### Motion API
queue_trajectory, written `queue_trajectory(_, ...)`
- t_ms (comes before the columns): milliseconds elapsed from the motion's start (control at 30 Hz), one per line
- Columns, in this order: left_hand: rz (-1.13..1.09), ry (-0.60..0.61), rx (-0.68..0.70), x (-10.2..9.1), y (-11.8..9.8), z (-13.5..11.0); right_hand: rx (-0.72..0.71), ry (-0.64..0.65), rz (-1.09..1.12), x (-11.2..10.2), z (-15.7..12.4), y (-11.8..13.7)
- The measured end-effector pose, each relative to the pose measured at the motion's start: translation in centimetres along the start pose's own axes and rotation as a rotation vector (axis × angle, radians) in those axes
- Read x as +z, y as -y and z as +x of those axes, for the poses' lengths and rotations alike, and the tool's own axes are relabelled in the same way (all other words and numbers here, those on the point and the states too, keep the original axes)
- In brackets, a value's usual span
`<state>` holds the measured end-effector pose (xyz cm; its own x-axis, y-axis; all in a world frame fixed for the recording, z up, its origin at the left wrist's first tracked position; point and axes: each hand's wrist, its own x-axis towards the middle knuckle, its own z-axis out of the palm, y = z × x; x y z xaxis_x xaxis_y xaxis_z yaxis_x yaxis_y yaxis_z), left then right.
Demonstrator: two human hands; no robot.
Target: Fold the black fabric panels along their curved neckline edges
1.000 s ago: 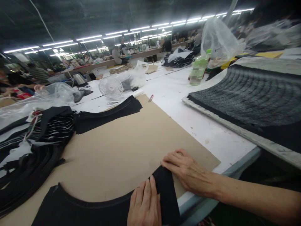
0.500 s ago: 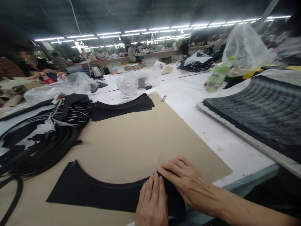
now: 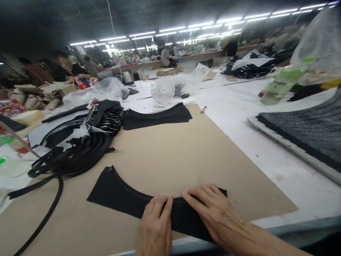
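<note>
A black curved fabric piece (image 3: pixel 119 192) lies on the brown board (image 3: pixel 170 153), its concave edge facing away from me and a narrow strip running along that edge. My left hand (image 3: pixel 157 222) rests on the middle of it, fingers laid out and tips at the curved edge. Just to the right, my right hand (image 3: pixel 213 209) lies over the right part, fingers extended along the same edge. A small gap separates the two hands. Farther back sits a stack of similar black curved pieces (image 3: pixel 157 119). Beneath my palms the fabric is hidden.
To the left is a coil of black strips (image 3: pixel 82 160). A white fan (image 3: pixel 163 89), pink-handled snips (image 3: pixel 204 109) and a green-topped bottle (image 3: pixel 285 81) stand or lie farther off. Dark grey material (image 3: pixel 306 128) covers a board at right. People work in the background.
My view has turned left, so things appear farther right. My left hand has shifted left along the curved edge, away from my right hand, and the fabric's right end now shows.
</note>
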<state>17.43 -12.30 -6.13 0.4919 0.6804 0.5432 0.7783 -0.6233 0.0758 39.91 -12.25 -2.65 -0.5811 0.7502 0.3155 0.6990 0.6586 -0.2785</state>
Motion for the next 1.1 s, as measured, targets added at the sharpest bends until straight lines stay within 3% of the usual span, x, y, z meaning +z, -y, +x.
queue_trajectory(67,0.093,-0.007,0.100,0.4,-0.1,-0.6,0.003,0.051,0.021,1.0,0.5,0.6)
queue_trajectory(167,0.161,-0.006,0.166,0.4,0.1,-1.5,-0.027,0.021,0.031,2.1,0.4,0.8)
queue_trajectory(267,0.124,-0.008,0.155,0.1,0.4,-1.9,-0.002,-0.008,0.135,1.8,-0.1,0.3)
queue_trajectory(467,0.059,-0.015,0.043,0.4,0.3,-2.4,0.211,-0.022,0.269,0.6,-0.3,-0.3)
queue_trajectory(633,0.075,-0.002,0.017,0.7,0.2,-2.8,0.176,0.006,0.211,0.7,0.1,-0.1)
queue_trajectory(900,0.084,-0.022,0.115,0.8,0.5,-2.4,0.041,0.004,0.163,0.6,-0.3,-0.5)
queue_trajectory(1100,0.099,-0.031,0.136,0.9,0.6,-2.5,0.070,0.017,0.171,0.4,0.1,-0.5)
